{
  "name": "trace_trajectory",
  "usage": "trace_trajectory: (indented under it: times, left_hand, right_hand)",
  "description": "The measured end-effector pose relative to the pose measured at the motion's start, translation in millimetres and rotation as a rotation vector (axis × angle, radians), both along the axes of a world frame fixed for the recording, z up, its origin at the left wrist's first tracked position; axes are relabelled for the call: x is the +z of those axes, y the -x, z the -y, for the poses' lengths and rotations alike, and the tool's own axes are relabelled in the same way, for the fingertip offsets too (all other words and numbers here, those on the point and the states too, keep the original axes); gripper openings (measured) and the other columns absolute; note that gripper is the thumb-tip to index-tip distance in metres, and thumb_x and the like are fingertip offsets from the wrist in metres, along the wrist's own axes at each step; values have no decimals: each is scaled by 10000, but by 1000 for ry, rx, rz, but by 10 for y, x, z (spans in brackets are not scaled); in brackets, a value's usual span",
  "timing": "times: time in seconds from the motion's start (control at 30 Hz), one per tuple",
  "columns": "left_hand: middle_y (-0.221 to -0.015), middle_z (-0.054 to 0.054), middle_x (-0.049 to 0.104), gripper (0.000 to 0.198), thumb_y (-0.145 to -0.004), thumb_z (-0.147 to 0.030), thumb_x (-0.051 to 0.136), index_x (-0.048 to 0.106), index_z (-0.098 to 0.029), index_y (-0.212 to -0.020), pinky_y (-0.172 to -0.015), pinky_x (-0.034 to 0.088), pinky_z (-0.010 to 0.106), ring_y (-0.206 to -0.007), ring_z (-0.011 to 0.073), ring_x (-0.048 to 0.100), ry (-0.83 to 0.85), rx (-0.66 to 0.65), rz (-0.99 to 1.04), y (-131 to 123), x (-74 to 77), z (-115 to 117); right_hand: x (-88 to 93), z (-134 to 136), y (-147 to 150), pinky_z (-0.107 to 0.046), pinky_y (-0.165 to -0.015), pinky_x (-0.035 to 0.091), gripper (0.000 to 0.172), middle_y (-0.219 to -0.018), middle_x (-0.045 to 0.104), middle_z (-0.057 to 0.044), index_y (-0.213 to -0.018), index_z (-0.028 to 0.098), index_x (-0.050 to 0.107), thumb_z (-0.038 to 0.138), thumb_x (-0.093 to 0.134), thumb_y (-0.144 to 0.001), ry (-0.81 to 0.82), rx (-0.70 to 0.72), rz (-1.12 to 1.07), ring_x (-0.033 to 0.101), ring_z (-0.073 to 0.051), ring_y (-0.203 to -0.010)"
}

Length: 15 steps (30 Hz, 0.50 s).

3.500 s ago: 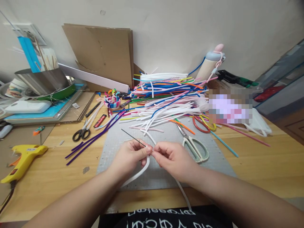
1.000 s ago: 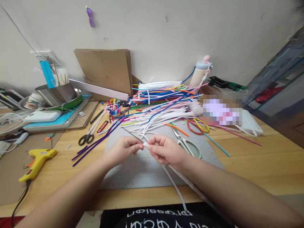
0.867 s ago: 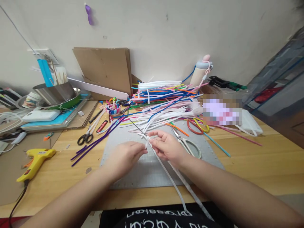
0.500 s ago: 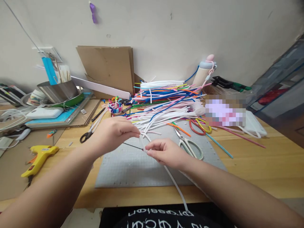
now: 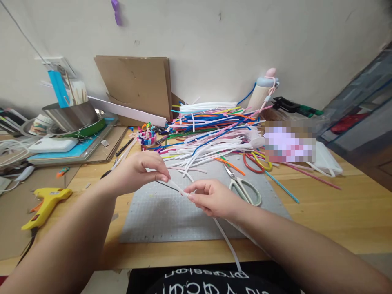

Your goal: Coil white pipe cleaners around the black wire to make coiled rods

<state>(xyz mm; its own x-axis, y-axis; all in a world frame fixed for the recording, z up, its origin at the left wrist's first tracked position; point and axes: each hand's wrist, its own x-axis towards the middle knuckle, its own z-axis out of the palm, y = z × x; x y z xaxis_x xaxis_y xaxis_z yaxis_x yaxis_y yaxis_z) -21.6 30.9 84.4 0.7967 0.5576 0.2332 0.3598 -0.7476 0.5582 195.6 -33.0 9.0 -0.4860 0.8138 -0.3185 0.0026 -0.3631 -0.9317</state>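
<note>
Above the grey cutting mat (image 5: 159,216) on the wooden table (image 5: 337,212), the white strip (image 5: 177,188) runs left-to-right between both hands, left hand (image 5: 139,171) fingertips pinched on its raised left end, right hand (image 5: 214,198) pinched on the lower section, the remainder trailing toward the body.

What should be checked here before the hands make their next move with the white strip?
1. Left hand grip pinched on the white fuzzy strip: ok.
2. Right hand grip pinched on the same strip: ok.
3. Thin dark wire seated along the strip: cannot tell, mostly hidden.
4. Strip's tail hanging free off the grey cutting mat: ok.
5. White-handled scissors apart from both hands: ok.
6. Yellow glue gun apart from the hands: ok.
</note>
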Motion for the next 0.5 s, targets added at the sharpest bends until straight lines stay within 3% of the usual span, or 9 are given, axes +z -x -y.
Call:
trace_trajectory:
  times: [0.13, 0.23, 0.37, 0.5]
  left_hand:
    - [-698, 0, 666, 144, -838, -231, 586, 700, -235, -752, -730, 409, 284, -716, 131, 574, -129, -100, -200, -137, 133, 206]
    - [-678, -19, 660, 126, -823, -223, 606, 693, -236, -733, -723, 394, 271, -712, 128, 564, -100, -166, -332, -243, 90, 364]
    - [-616, -26, 632, 177, -822, -181, 588, 679, -221, -675, -687, 379, 266, -691, 130, 557, -189, -111, -384, -249, -24, 382]
    - [-626, -27, 630, 183, -826, -186, 576, 670, -220, -673, -672, 364, 281, -678, 135, 555, -305, -25, -388, -152, -10, 304]
  right_hand:
    - [-31, -10, 10, -137, -286, 166, 257, -424, 403, 115, -908, 155, 566, 339, 644, -747, 11, -124, -25, 271, -12, -289]
    - [-26, -10, -16, -131, -281, 107, 294, -458, 410, 117, -936, 183, 542, 376, 654, -745, 118, -126, -206, 212, 1, -283]
    - [0, -28, -76, -125, -285, 71, 304, -481, 397, 121, -972, 221, 517, 364, 662, -746, 228, -85, -353, 182, 4, -284]
    - [-6, -72, -115, -126, -292, 74, 265, -502, 386, 120, -966, 229, 509, 334, 643, -763, 243, -81, -407, 173, 2, -296]
